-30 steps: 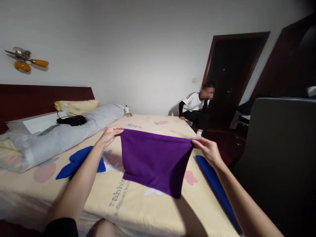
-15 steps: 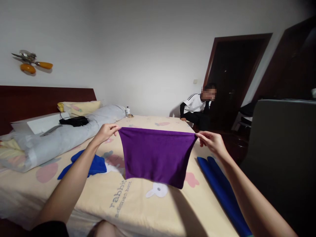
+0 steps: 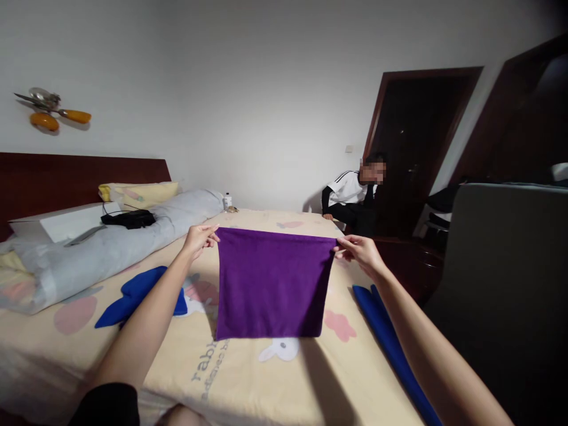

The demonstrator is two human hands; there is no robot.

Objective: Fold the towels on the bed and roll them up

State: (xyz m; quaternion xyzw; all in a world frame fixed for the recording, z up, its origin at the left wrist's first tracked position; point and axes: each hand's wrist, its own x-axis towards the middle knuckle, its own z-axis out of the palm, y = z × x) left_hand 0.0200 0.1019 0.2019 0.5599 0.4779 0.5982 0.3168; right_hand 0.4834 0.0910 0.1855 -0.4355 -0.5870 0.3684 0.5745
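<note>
A purple cloth [image 3: 271, 284] hangs square in the air above the bed [image 3: 248, 378]. My left hand [image 3: 199, 239] pinches its upper left corner. My right hand [image 3: 358, 251] pinches its upper right corner. The top edge is stretched straight between both hands, and the lower edge hangs level just over the cream bedcover.
A blue cloth [image 3: 135, 293] lies on the bed to the left, another blue cloth [image 3: 386, 337] along the right edge. A grey bolster [image 3: 110, 245], pillow [image 3: 137, 192] and black item [image 3: 128, 218] sit near the headboard. A person [image 3: 355, 198] sits beyond the bed by a dark door. A grey chair back [image 3: 506, 284] stands at right.
The cloth, slanted and trailing on the bed a second ago, now hangs straight and square. My hands have come slightly closer together and lifted it.
</note>
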